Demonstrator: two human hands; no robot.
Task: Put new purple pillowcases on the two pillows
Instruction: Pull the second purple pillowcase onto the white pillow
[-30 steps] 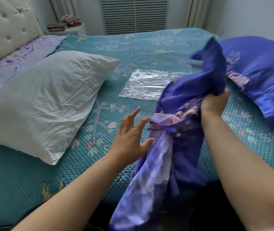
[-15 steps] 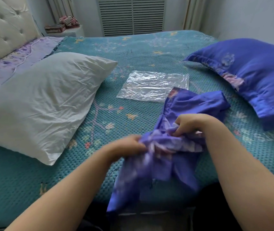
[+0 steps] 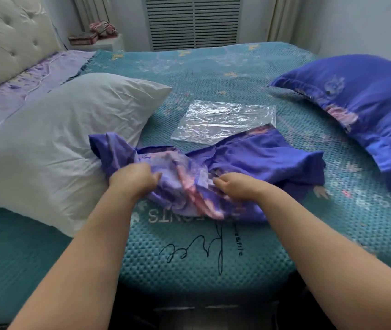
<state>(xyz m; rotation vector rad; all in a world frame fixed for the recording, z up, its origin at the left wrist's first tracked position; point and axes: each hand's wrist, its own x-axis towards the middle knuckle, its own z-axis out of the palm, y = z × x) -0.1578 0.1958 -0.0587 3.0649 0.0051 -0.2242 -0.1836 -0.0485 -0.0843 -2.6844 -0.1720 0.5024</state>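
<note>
Head view shows one pillow [image 3: 368, 110] already in purple at the right, the white pillow [image 3: 66, 139] still bare, and the left hand [image 3: 133, 181] and right hand [image 3: 233, 186] both gripping the bunched purple pillowcase [image 3: 249, 160] on the bed [image 3: 189, 253] beside it.

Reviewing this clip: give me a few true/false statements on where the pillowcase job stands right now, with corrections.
1. Both hands grip the loose pillowcase. True: left hand and right hand each clutch bunched fabric.
2. The white pillow already wears a purple case. False: it is bare white.
3. The pillow on the right is covered in purple. True.
4. The plastic bag lies on the white pillow. False: it lies flat on the teal bedspread, beyond the loose pillowcase.
5. The loose pillowcase is held up in the air. False: it lies crumpled on the bedspread, one end against the white pillow.
</note>
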